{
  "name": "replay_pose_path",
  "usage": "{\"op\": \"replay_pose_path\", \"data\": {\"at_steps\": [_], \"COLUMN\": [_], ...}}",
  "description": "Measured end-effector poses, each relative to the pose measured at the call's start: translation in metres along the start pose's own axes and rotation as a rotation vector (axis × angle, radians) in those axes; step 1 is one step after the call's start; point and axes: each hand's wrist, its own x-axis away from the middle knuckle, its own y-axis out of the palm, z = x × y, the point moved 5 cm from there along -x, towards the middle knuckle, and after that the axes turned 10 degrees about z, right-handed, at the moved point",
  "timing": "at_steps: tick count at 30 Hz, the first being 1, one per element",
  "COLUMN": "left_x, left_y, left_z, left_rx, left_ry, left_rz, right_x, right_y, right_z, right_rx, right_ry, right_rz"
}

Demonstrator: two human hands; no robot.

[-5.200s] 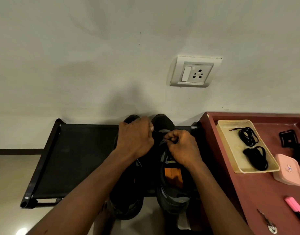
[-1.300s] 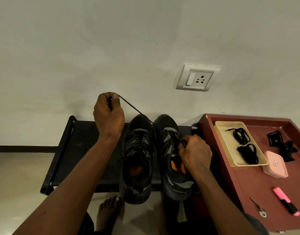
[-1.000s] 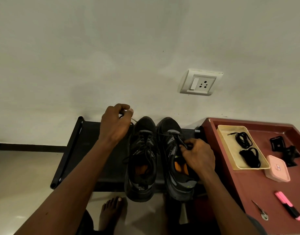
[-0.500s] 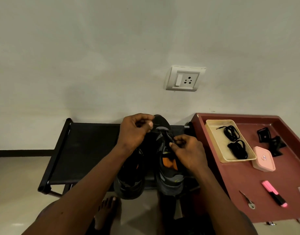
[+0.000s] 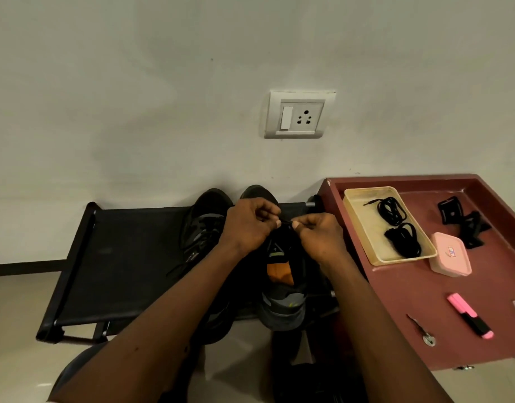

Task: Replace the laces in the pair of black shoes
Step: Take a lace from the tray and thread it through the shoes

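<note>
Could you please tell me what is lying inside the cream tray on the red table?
Two bundled black laces lie inside the cream tray, one behind the other. The tray floor beneath them is covered.

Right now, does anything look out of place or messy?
Nothing spilled or broken. The left shoe and right shoe overhang the near edge of the black rack, and a loose lace trails from the left one across it. The left hand and right hand pinch another lace over the right shoe.

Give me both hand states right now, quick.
Left hand: closed, pinching the black lace above the right-side shoe.
Right hand: closed, pinching the same lace.
</note>
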Motion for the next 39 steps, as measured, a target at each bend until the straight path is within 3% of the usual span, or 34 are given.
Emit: {"op": "replay_pose_path", "data": {"at_steps": [6,13,24,32,39], "left_x": [-0.007,-0.008,-0.004,0.004,-0.001], "left_y": [0.009,0.016,0.013,0.012,0.011], "left_z": [0.003,0.010,-0.005,-0.003,-0.002], "left_rx": [-0.169,-0.506,-0.158,-0.187,-0.292], "left_ry": [0.077,0.215,0.092,0.060,0.121], "left_rz": [-0.102,-0.065,0.056,0.198,0.060], "right_x": [-0.007,-0.008,-0.011,-0.011,-0.003], "right_y": [0.005,0.006,0.005,0.004,0.002], "right_z": [0.013,0.013,0.016,0.017,0.007], "right_rx": [-0.163,-0.171,-0.213,-0.225,-0.251], "right_ry": [0.138,0.141,0.166,0.173,0.140], "right_rz": [-0.077,-0.096,-0.104,-0.122,-0.160]}}
